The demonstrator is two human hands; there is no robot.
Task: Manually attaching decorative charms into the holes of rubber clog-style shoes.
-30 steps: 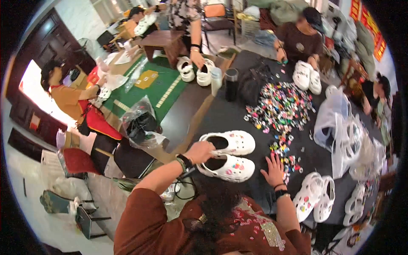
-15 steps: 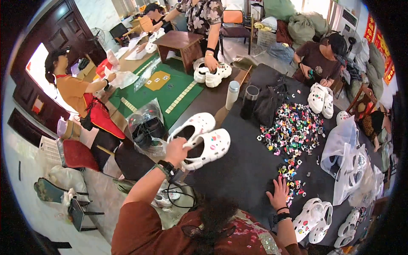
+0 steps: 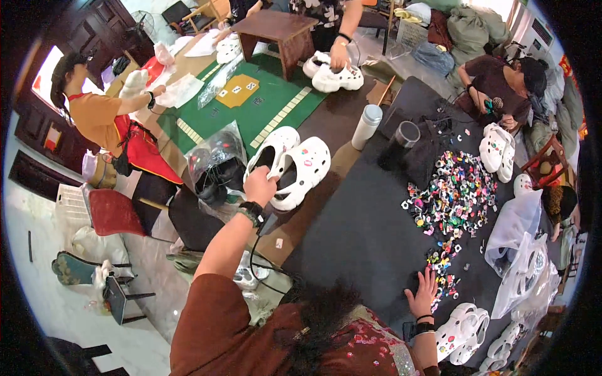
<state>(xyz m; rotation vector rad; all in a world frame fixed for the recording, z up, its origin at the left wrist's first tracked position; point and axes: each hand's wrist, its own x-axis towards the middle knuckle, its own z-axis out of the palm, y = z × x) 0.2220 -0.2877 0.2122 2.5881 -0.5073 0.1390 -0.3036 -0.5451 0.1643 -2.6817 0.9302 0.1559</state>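
Observation:
My left hand (image 3: 260,189) is closed on the heel end of a pair of white clogs (image 3: 307,164) with small coloured charms on them. The toes point away from me, over the brown table strip beside the green mat; whether the soles touch it I cannot tell. My right hand (image 3: 424,293) lies flat with spread fingers on the black table (image 3: 351,244), at the near end of a heap of colourful shoe charms (image 3: 451,194). Just below that hand sits another pair of white clogs (image 3: 463,332) with charms.
Across the table a co-worker's hand (image 3: 340,59) touches white clogs (image 3: 338,78). A white bottle (image 3: 367,127) and dark tumbler (image 3: 406,135) stand on the table. Plastic bags (image 3: 517,250) lie at right, bagged black shoes (image 3: 216,182) at left. Another co-worker (image 3: 501,94) sits far right.
My left hand has carried the clogs away from me and left, off the black table toward the green mat. My right hand stays by the charms. The view has shifted slightly.

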